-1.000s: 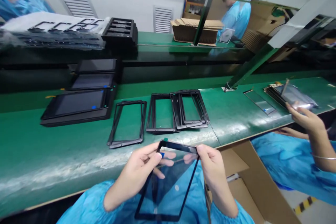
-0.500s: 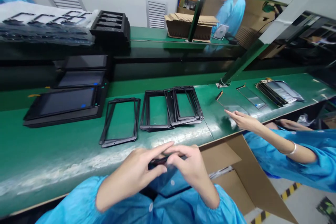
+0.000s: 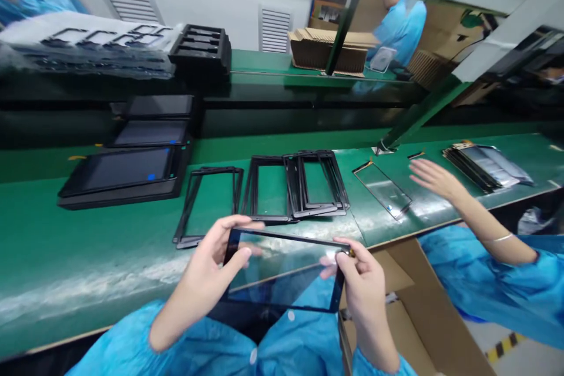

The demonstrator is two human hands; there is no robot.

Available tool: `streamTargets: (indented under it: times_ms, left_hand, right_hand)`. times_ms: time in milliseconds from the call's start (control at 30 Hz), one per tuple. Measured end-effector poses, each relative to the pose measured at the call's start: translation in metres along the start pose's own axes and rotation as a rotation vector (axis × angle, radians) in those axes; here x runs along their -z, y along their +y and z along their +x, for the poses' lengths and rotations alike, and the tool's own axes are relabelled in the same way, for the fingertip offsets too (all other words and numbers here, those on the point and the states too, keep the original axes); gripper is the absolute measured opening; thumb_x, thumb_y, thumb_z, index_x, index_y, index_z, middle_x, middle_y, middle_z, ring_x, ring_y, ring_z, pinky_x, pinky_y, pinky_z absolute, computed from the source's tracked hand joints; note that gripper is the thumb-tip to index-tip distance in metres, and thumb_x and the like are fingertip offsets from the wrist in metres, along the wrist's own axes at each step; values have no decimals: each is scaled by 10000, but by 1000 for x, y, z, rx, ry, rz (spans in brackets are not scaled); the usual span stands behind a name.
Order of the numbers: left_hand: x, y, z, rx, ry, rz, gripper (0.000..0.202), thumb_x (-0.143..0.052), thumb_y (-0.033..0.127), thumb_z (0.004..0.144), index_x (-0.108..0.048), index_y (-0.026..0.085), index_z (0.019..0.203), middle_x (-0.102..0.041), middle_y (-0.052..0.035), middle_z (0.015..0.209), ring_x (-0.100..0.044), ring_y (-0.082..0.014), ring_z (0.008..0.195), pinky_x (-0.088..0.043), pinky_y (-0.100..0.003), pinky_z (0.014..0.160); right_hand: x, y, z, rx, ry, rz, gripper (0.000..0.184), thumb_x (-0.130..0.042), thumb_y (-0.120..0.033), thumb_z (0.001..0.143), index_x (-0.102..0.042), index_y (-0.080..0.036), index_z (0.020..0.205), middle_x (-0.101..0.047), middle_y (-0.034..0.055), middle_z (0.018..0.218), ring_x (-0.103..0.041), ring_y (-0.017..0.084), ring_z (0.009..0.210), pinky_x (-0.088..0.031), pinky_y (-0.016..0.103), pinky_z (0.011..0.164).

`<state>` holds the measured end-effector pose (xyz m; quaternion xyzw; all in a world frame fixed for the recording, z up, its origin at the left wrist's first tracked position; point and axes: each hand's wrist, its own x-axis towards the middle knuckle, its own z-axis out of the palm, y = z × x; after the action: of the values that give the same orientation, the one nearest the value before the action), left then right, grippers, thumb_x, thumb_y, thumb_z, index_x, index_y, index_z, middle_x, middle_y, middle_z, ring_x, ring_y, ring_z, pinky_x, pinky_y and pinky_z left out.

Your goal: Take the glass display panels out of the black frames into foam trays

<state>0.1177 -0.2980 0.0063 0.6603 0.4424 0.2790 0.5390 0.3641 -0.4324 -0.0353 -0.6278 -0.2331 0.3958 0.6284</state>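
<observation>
On the green workbench (image 3: pixel 88 247), three dark display panels (image 3: pixel 126 168) lie at ten o'clock and one bare glass sheet (image 3: pixel 381 188) lies at two o'clock. The left hand (image 3: pixel 207 264) and right hand (image 3: pixel 363 299) hold one black-framed glass panel (image 3: pixel 282 270) at six o'clock, their fingers (image 3: pixel 348 252) pinching narrowly on its short edges.

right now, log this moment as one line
left hand: black-framed glass panel | right hand: same panel, opposite end | nearby: stacked black frames on green workbench

I've swung the black-framed glass panel (image 3: pixel 282 267) flat and sideways between my left hand (image 3: pixel 205 267) and right hand (image 3: pixel 363 296), while past my right a co-worker's hand (image 3: pixel 434 179) has lifted clear of a glass sheet (image 3: pixel 382 189).
</observation>
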Motion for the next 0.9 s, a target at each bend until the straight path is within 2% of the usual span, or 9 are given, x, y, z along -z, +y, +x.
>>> streamTargets:
  times_ms: [133, 300, 367, 500, 567, 667, 733, 800, 900]
  left_hand:
    - [2, 10, 14, -428, -47, 523, 435, -684, 321, 995, -657, 282, 1427, -689, -93, 1489, -586, -342, 1427, -258, -576, 1309]
    - [0, 22, 27, -491, -377, 654, 358, -492, 349, 1101, -823, 243, 1187, -853, -84, 1016, -799, -270, 912, -583, -457, 1008]
    - [3, 23, 25, -485, -391, 626, 353, -500, 349, 1099, -825, 258, 1204, -856, -87, 1033, -800, -277, 949, -595, -445, 981]
    - [12, 18, 18, -477, 104, 304, 473, -762, 457, 950, -723, 333, 1405, -707, -97, 1472, -601, -368, 1415, -292, -592, 1294]
    - [13, 11, 14, -403, 374, -126, 673, -752, 530, 941, -565, 346, 1561, -622, -118, 1572, -582, -373, 1439, -388, -584, 1247]
    - [5, -1, 10, -235, 267, -620, 713, -792, 521, 913, -547, 319, 1552, -691, -161, 1483, -693, -374, 1313, -585, -515, 1068]
    - [4, -5, 10, -122, 187, -658, 616, -843, 458, 885, -639, 265, 1434, -760, -183, 1368, -762, -376, 1195, -658, -458, 926]
    - [18, -5, 16, -107, 291, -563, 507, -801, 432, 928, -656, 232, 1371, -808, -178, 1264, -819, -350, 1045, -688, -415, 798]
    - [73, 2, 46, -266, 532, -79, 448, -626, 431, 1041, -629, 186, 1416, -800, -165, 1291, -813, -318, 1074, -677, -432, 890]
  right_hand:
    - [-9, -5, -6, 7, -12, -75, 380, -793, -532, 906, -762, -198, 1085, -845, 94, 778, -794, 249, 570, -659, 325, 606]
    - [-17, -3, -18, -1, 76, -81, 379, -840, -534, 855, -795, -206, 1040, -837, 92, 744, -783, 258, 560, -661, 327, 580]
    - [-16, 1, -18, -12, 129, -71, 374, -857, -532, 831, -812, -221, 1032, -834, 98, 742, -780, 284, 560, -668, 359, 580]
    - [-17, 5, 2, -45, 201, 72, 411, -894, -511, 780, -786, -251, 1079, -825, 85, 732, -770, 286, 547, -657, 350, 541]
    - [-30, 4, 15, -37, 251, 259, 502, -922, -491, 743, -738, -256, 1147, -832, 51, 773, -770, 233, 552, -652, 298, 561]
    - [-69, 5, 27, -39, 199, 477, 593, -905, -458, 789, -652, -256, 1285, -845, 21, 877, -791, 175, 620, -649, 254, 646]
    - [-100, 10, 28, -53, 89, 514, 577, -843, -463, 868, -612, -248, 1351, -850, 40, 936, -814, 190, 694, -654, 279, 675]
    - [-122, 21, 27, -29, -17, 480, 552, -755, -484, 944, -590, -233, 1407, -847, 107, 1084, -838, 255, 901, -675, 355, 754]
    - [-125, 46, 24, 164, -60, 307, 485, -674, -446, 1007, -614, -227, 1435, -761, 166, 1357, -746, 318, 1239, -650, 452, 950]
